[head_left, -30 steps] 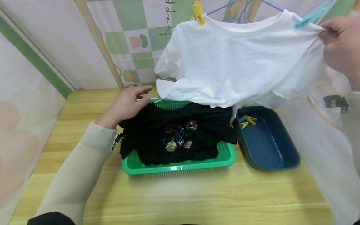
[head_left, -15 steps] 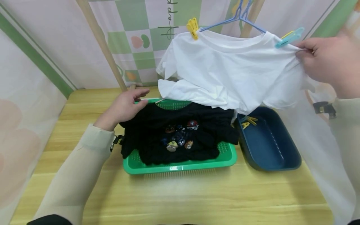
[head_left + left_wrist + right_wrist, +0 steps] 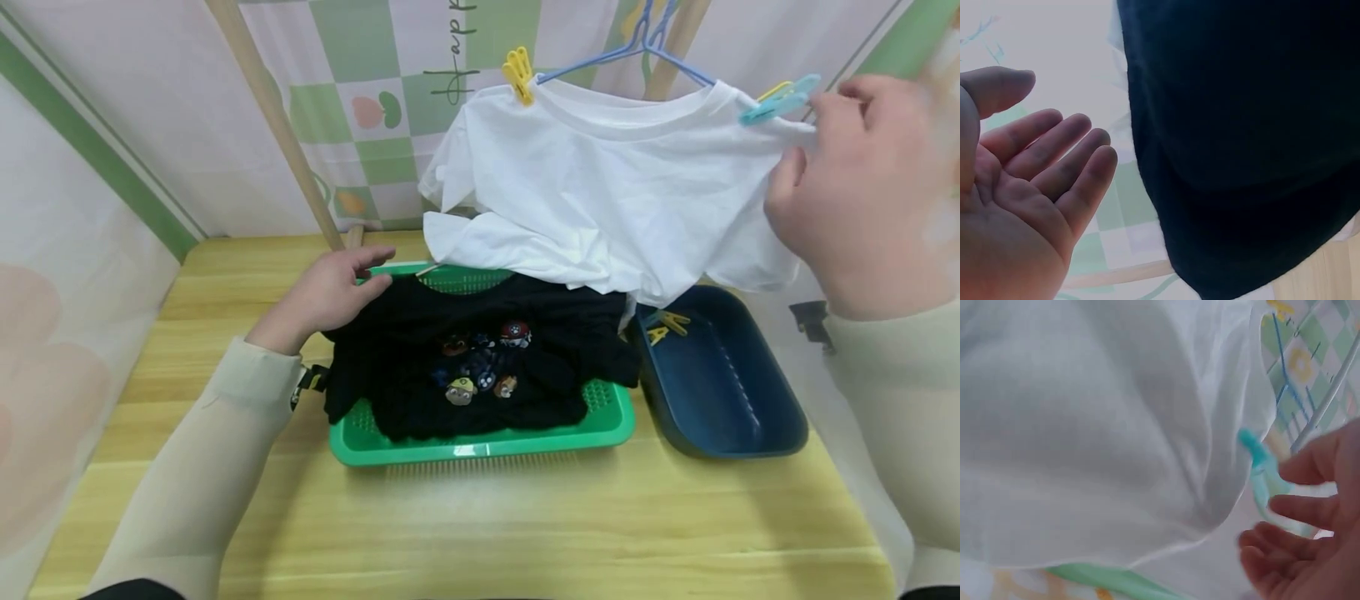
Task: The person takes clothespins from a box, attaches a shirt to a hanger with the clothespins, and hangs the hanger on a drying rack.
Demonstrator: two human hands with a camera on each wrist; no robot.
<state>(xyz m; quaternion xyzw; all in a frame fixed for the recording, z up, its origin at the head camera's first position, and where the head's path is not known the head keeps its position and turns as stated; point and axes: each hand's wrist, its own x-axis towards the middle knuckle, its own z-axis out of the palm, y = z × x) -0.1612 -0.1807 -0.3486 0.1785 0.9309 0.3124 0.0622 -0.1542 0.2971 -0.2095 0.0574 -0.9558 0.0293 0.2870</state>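
A white T-shirt (image 3: 600, 183) hangs from a blue hanger (image 3: 600, 60). A yellow clothespin (image 3: 518, 77) clips one shoulder and a light-blue clothespin (image 3: 780, 100) the other. My right hand (image 3: 870, 192) is beside the light-blue clothespin; in the right wrist view its fingers (image 3: 1304, 509) are parted, with no cloth between them. My left hand (image 3: 318, 296) hovers by the back left corner of the green basket (image 3: 480, 448), fingers loosely bent and holding nothing. A black T-shirt (image 3: 480, 358) with cartoon faces lies in the basket. In the left wrist view dark cloth (image 3: 1241, 125) hangs beside the left palm.
A dark blue bin (image 3: 720, 375) with several clothespins (image 3: 667, 325) stands right of the basket on the wooden table (image 3: 525, 525). Wooden poles (image 3: 273, 117) rise behind, before a green-and-white checked curtain (image 3: 382, 158).
The white shirt and its hanger have swung left and lower. My right hand has let go of the sleeve's shoulder and its fingers have spread. The left hand has barely moved.
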